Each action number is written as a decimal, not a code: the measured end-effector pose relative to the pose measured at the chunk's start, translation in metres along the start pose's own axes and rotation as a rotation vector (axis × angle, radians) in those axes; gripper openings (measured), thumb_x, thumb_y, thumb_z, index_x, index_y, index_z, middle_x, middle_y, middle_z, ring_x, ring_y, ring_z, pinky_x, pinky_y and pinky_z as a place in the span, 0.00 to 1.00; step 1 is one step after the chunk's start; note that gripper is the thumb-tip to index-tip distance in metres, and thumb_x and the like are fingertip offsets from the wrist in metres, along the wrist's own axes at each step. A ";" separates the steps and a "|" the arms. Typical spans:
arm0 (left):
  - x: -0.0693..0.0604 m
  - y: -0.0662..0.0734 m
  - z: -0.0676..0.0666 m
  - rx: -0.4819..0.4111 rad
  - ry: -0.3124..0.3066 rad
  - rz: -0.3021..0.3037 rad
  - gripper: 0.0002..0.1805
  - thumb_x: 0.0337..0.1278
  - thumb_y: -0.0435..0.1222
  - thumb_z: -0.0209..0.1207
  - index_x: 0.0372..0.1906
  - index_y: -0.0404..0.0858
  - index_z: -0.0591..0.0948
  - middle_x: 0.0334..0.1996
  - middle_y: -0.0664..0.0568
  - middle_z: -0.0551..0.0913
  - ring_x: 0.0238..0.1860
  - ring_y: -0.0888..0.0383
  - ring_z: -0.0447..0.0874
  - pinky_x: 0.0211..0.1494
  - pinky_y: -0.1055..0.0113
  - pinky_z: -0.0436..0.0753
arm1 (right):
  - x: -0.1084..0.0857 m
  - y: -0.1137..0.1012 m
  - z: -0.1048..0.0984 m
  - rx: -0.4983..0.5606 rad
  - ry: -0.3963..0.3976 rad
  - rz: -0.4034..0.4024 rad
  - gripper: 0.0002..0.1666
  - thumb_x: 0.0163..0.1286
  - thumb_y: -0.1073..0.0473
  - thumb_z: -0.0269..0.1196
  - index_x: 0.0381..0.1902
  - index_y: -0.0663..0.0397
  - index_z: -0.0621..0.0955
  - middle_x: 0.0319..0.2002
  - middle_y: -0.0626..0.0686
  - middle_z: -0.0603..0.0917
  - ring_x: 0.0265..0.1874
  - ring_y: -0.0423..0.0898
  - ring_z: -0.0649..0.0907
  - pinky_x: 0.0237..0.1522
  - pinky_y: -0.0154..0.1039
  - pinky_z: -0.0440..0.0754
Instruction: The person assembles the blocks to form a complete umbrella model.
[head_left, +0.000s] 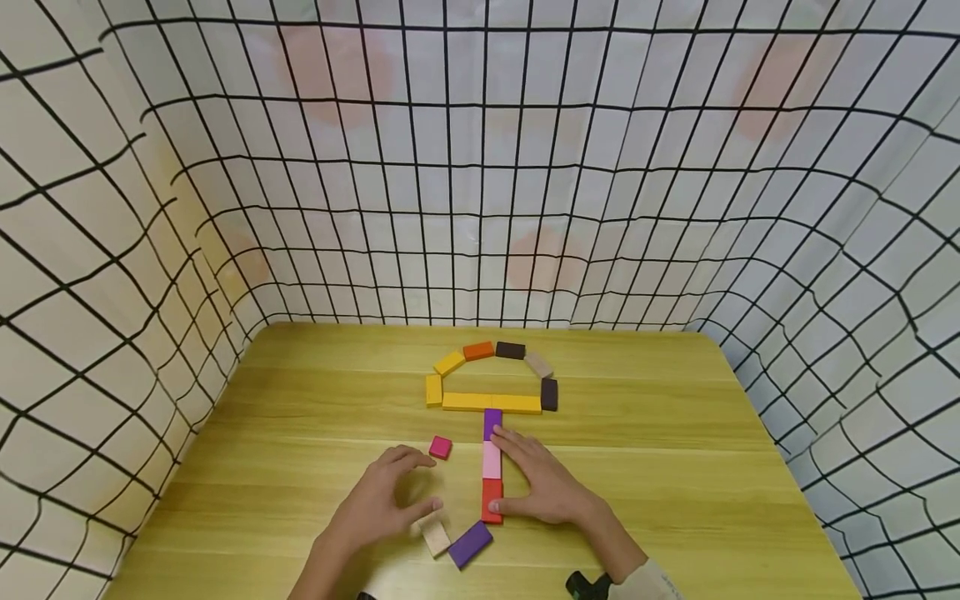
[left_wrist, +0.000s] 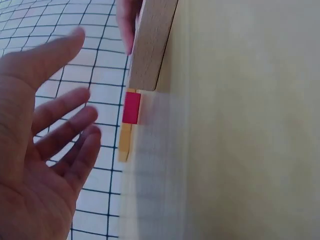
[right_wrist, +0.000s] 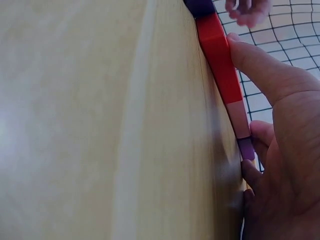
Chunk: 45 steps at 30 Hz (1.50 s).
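Observation:
A straight column of blocks runs toward the front in the head view: a purple block (head_left: 492, 423), a pink block (head_left: 491, 459) and a red block (head_left: 491, 500). My right hand (head_left: 551, 483) spans this column, thumb touching the red block and fingertips at the purple one. At the column's near end, a darker purple block (head_left: 471, 545) lies slanted, beside a pale wooden block (head_left: 434, 535). My left hand (head_left: 382, 496) hovers over the pale block with fingers spread, holding nothing. Just beyond its fingertips sits a small crimson block (head_left: 440, 447).
Behind the column, two yellow blocks (head_left: 491, 402) form a bar. An arch of several blocks rises from it, among them an orange block (head_left: 478, 350) and a black block (head_left: 511, 350). Black netting (head_left: 480, 221) encloses the wooden table (head_left: 675, 467) at the back and sides.

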<state>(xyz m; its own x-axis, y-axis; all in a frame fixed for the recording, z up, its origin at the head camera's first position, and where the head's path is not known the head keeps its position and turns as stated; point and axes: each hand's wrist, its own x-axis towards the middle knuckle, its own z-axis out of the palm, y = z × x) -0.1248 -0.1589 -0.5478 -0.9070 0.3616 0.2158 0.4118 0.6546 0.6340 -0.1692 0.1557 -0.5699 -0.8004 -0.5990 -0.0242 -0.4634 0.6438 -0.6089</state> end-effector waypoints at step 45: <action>0.045 -0.023 0.014 -0.140 0.063 -0.077 0.16 0.54 0.36 0.76 0.48 0.38 0.87 0.39 0.53 0.90 0.40 0.58 0.87 0.46 0.66 0.88 | 0.001 0.003 0.002 0.007 -0.019 0.021 0.60 0.61 0.22 0.63 0.83 0.35 0.56 0.84 0.38 0.50 0.83 0.53 0.55 0.81 0.62 0.53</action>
<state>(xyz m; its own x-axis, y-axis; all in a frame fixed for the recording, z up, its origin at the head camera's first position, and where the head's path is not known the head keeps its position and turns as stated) -0.1739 -0.1483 -0.5634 -0.9408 0.2688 0.2063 0.3289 0.5779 0.7469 -0.1708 0.1559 -0.5738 -0.8022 -0.5947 -0.0521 -0.4442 0.6529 -0.6136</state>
